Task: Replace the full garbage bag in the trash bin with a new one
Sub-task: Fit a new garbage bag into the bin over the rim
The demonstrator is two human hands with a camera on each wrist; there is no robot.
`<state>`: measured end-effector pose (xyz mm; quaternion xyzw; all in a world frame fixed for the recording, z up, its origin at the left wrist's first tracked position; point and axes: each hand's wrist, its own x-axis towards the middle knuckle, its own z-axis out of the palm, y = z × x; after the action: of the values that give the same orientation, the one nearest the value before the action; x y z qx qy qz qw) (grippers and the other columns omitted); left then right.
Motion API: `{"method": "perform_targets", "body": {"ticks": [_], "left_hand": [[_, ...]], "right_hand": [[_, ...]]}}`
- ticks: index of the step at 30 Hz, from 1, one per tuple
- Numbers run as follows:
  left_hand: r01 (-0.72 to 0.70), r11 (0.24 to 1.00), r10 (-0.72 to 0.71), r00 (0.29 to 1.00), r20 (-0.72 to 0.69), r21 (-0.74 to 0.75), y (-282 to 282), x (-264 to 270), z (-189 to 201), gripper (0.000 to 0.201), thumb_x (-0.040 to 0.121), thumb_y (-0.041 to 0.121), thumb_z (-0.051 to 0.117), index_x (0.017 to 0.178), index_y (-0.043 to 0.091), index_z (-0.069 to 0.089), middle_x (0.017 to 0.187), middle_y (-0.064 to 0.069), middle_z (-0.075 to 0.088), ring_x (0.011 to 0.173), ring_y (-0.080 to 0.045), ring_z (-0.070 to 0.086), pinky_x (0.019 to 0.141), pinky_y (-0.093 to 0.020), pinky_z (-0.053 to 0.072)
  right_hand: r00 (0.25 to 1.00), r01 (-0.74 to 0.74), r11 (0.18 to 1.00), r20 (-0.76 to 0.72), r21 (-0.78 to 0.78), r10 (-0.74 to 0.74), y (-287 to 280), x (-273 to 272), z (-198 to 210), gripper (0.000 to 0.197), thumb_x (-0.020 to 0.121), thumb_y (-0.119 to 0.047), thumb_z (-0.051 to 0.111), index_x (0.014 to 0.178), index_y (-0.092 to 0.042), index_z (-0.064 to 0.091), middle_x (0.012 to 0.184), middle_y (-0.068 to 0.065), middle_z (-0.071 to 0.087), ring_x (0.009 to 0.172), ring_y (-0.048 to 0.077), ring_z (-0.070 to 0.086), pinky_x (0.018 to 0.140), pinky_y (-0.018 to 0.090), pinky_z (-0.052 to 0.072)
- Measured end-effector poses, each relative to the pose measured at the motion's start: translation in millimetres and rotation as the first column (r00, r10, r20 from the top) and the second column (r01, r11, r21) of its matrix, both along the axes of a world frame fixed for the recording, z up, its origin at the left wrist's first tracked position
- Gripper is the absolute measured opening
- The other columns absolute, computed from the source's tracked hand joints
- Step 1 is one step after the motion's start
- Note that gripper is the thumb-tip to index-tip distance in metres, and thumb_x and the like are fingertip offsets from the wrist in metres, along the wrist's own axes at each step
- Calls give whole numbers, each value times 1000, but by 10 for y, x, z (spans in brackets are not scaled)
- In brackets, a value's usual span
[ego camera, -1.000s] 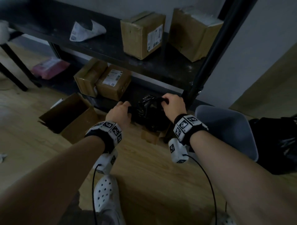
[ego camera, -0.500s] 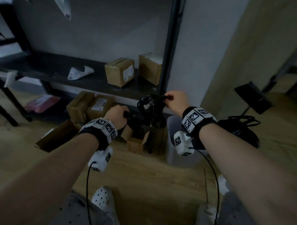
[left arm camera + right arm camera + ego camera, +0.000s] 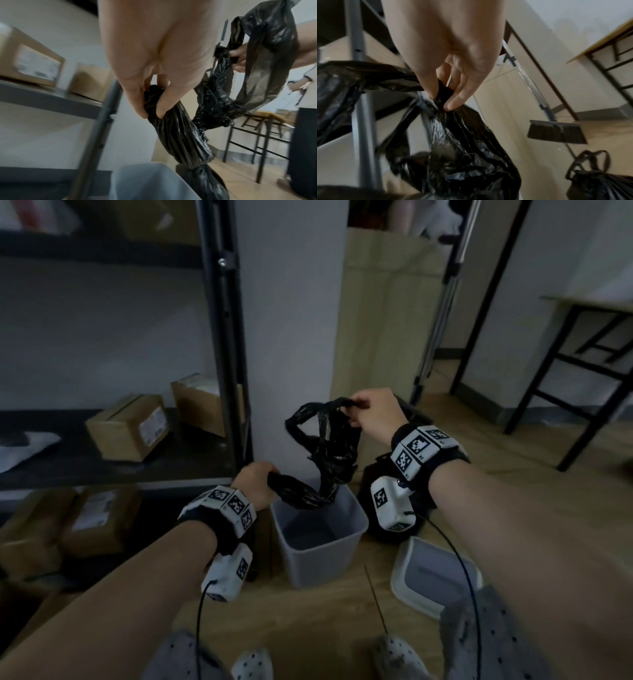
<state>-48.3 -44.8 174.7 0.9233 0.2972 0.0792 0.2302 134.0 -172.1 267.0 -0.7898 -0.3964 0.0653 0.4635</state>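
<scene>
Hands clamp a new bag (image 3: 325, 446) above the bin (image 3: 320, 546): left hand (image 3: 255, 487) grips its bunched end, right hand (image 3: 375, 414) pinches its upper edge. Full bag (image 3: 373, 501) sits on the floor just beside the bin.

No text, brand or number can be read in any view; white shipping labels are seen on the cardboard boxes (image 3: 128, 428) on the shelf (image 3: 102, 470), to the left of the left hand's grip, but their print is blurred beyond reading; a further label is borne by a lower box (image 3: 92, 513) below that shelf, equally illegible; black-and-white square code markers are carried on the left wristband (image 3: 227, 503) and the right wristband (image 3: 419, 448), just behind each grip, as patterns only, with no letters or digits that can be made out; nothing printed is seen on the black bag (image 3: 325, 453) held in the two grips.
</scene>
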Motion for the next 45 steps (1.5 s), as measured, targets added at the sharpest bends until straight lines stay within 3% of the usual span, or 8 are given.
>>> {"method": "perform_targets", "body": {"ticks": [5, 8, 14, 23, 27, 33, 39, 45], "left_hand": [[69, 993, -84, 984, -159, -98, -27, 392, 1, 26, 82, 16, 65, 107, 13, 62, 115, -11, 63, 118, -27, 57, 88, -26, 43], [65, 993, -84, 975, -208, -94, -39, 530, 19, 71, 82, 27, 69, 141, 5, 36, 148, -13, 37, 138, -27, 36, 112, -33, 32], [15, 948, 29, 991, 134, -317, -30, 694, 55, 93, 59, 46, 79, 134, 6, 43, 133, -7, 53, 116, -23, 54, 102, -41, 45], [98, 898, 55, 942, 331, -428, -365, 700, 595, 53, 79, 23, 72, 125, 5, 55, 115, -9, 63, 103, -24, 60, 98, -44, 49], [133, 881, 71, 911, 406, -455, -475, 749, 881, 26, 81, 26, 71, 94, 4, 68, 96, -18, 70, 87, -26, 66, 91, -43, 52], [159, 817, 128, 887, 444, -554, -455, 861, 1116, 21, 95, 16, 51, 76, 13, 59, 51, 4, 66, 46, -1, 63, 65, -23, 53], [107, 813, 185, 884, 429, -573, -409, 878, 1064, 23, 96, 14, 48, 77, 7, 58, 64, -4, 63, 39, -1, 61, 59, -24, 52], [95, 814, 204, 877, 435, -573, -450, 944, 1063, 18, 99, 14, 42, 102, 1, 55, 91, -7, 63, 39, -2, 63, 47, -17, 52]], "right_hand": [[998, 49, 999, -47, 15, -48, -136, 195, -67, 13, 87, -13, 64, 75, -16, 68, 72, 9, 67, 75, 26, 68, 82, 46, 57], [995, 69, 997, -79, 46, -65, -172, 287, -148, 16, 86, -12, 63, 72, -18, 68, 80, 18, 71, 76, 27, 68, 83, 49, 57], [996, 74, 995, -62, 69, -70, -285, 299, -162, 25, 87, -17, 62, 62, -19, 62, 71, 11, 66, 76, 33, 68, 81, 50, 56], [997, 27, 997, -73, 69, -22, -403, 392, -111, 14, 86, -18, 63, 80, -7, 70, 82, 19, 69, 87, 36, 69, 84, 54, 54], [998, -9, 1000, -66, 17, 10, -468, 412, 95, 23, 86, -15, 63, 85, 7, 67, 78, 17, 62, 81, 36, 66, 84, 57, 53], [997, -53, 983, 42, -175, 61, -691, 483, 184, 24, 86, -6, 62, 63, -4, 56, 63, 3, 51, 69, 18, 50, 59, 21, 36], [998, -49, 914, -61, -403, 27, -1005, 635, 24, 21, 86, -4, 60, 66, -6, 65, 67, 7, 54, 63, 15, 47, 54, 17, 35], [925, -109, 922, -378, -371, -43, -1215, 646, -253, 34, 92, 1, 49, 123, 12, 52, 108, 18, 56, 90, 26, 57, 85, 34, 53]]}}
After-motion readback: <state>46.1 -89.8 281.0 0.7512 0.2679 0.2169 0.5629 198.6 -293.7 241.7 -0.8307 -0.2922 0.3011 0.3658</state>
